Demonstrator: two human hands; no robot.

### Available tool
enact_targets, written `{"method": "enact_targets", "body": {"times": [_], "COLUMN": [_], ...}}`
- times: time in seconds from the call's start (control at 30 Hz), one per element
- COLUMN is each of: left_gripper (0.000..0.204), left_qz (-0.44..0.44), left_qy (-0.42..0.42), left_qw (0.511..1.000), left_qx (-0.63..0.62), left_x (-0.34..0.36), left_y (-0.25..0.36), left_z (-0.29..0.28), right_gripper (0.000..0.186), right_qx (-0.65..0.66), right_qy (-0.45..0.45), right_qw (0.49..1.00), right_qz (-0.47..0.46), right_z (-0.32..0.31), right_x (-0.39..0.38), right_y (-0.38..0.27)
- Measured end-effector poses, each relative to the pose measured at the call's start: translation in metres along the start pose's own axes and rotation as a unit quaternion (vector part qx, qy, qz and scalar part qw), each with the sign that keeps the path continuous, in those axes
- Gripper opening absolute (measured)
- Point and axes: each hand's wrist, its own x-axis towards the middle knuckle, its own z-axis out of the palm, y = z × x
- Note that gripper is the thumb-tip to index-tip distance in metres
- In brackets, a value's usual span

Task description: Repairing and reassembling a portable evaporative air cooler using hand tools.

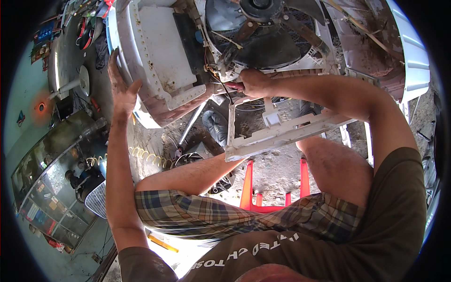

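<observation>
A pale green wall (pixel 22 134) stands at 9 o'clock, a glass-panelled cabinet (pixel 58 181) near 8. At 6 o'clock, 1 red stool (pixel 263 208) stands on brightly lit, rough floor (pixel 276 181).

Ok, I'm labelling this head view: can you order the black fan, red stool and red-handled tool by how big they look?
1. Black fan
2. Red stool, partly hidden
3. Red-handled tool, partly covered by the right hand
</observation>
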Motion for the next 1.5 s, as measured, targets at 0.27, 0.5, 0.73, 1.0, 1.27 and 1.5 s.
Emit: {"method": "enact_targets", "body": {"times": [0.27, 0.5, 0.73, 1.0, 1.27, 1.5], "left_gripper": [0.104, 0.104, 0.104, 0.105, 0.103, 0.103], "left_qz": [0.0, 0.012, 0.008, 0.014, 0.013, 0.008], "left_qy": [0.009, 0.007, 0.006, 0.004, 0.006, 0.009], "left_qw": [1.0, 1.0, 1.0, 1.0, 1.0, 1.0], "left_qx": [-0.001, 0.015, 0.009, 0.004, 0.013, -0.004], "left_x": [0.005, 0.003, 0.003, 0.004, 0.004, 0.002], "left_y": [0.002, 0.001, 0.0, -0.002, -0.001, 0.001], "left_z": [-0.006, -0.007, -0.006, -0.006, -0.004, -0.005], "right_gripper": [0.029, 0.019, 0.019, 0.019, 0.014, 0.014], "right_qx": [-0.005, 0.003, 0.007, 0.001, 0.014, 0.027], "right_qy": [0.018, 0.002, -0.002, 0.009, 0.024, 0.024], "right_qw": [1.0, 1.0, 1.0, 1.0, 0.999, 0.999], "right_qz": [-0.011, -0.01, -0.014, -0.013, -0.029, 0.011], "right_z": [-0.008, -0.008, -0.009, -0.008, 0.007, -0.002], "right_x": [0.0, -0.002, -0.004, -0.002, 0.001, 0.0], "right_y": [-0.003, -0.004, -0.004, -0.002, 0.007, -0.005]}}
